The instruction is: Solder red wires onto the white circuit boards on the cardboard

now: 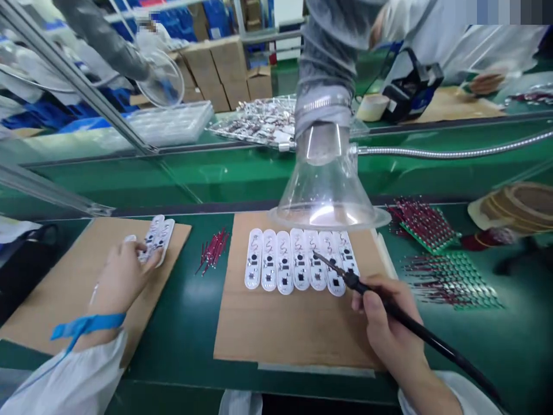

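Note:
My right hand (389, 323) grips a black-handled soldering iron (371, 288) like a pen. Its tip is over the row of white, rounded-end circuit boards (284, 271), several lying side by side on a brown board (276, 337). Each carries black chips and thin wires near its far end. At the left, my left hand (121, 274), with a blue strap at the wrist, has thumb and fingers closed around more white circuit boards (162, 239) on a second brown board (56, 271); the hand hides part of them.
A clear fume hood (326, 196) hangs over the far end of the row. Red wires (212, 251) lie between the brown boards. Green panels with red wires (462, 282) and a tape roll (514, 204) are at right. Behind the ledge, a co-worker's hand (486, 83) shows.

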{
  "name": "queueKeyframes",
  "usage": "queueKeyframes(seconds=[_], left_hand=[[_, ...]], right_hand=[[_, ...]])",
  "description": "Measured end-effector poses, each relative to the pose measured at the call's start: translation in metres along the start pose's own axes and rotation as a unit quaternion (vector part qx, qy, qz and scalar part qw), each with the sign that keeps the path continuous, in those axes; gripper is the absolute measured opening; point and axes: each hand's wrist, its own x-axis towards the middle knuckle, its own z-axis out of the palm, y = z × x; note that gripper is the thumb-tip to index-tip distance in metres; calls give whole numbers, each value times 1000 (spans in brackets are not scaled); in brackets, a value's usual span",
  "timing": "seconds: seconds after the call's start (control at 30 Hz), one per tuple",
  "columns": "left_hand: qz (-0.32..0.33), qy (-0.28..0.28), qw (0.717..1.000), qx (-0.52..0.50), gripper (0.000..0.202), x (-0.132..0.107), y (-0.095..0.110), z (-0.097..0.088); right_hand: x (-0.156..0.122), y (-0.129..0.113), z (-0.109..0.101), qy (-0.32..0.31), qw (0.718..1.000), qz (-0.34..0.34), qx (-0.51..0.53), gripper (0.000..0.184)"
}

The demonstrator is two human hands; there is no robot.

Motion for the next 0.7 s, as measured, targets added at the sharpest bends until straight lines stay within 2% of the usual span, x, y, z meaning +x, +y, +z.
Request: queueKeyframes(seconds=[0.03,0.07,0.1,0.13,0.17,0.2,0.27,0.33,0.4,0.47,0.5,0.57,0.67,0.7], left_hand=[[22,36,999,-27,30,-17,7,0],[53,35,995,-79,26,-33,19,1],[98,-23,984,-144,24,-48,37,5],[175,-115,957,-201,22,-60,57,9],[248,-214,915,-235,22,-71,80,15],[314,-289,867,-256,23,-79,102,22],[405,-357,791,-288,28,-90,142,36],[448,-353,763,-305,29,-96,171,48],[462,-327,762,-315,29,-98,188,54],[471,-313,763,-313,28,-98,193,55],[475,-312,763,-308,28,-96,191,54],[467,-312,775,-290,29,-92,182,50],[427,-304,812,-257,30,-75,156,39],[420,-286,825,-245,31,-68,147,35]], right_hand=[[2,-3,1,-20,1000,-15,0,15],[5,-7,2,-44,999,-30,-5,16],[7,-11,3,-69,997,-43,-15,15],[10,-15,4,-96,993,-58,-29,15],[12,-19,5,-117,989,-72,-46,16],[13,-24,7,-133,985,-88,-66,17],[13,-32,13,-153,976,-124,-96,18],[10,-39,22,-170,967,-153,-114,22],[5,-43,34,-171,961,-174,-130,23],[0,-44,45,-150,962,-178,-144,10],[-1,-43,49,-138,962,-180,-149,11],[0,-40,52,-137,960,-182,-165,18],[6,-34,47,-181,942,-187,-211,19],[8,-33,44,-193,937,-188,-224,18]])
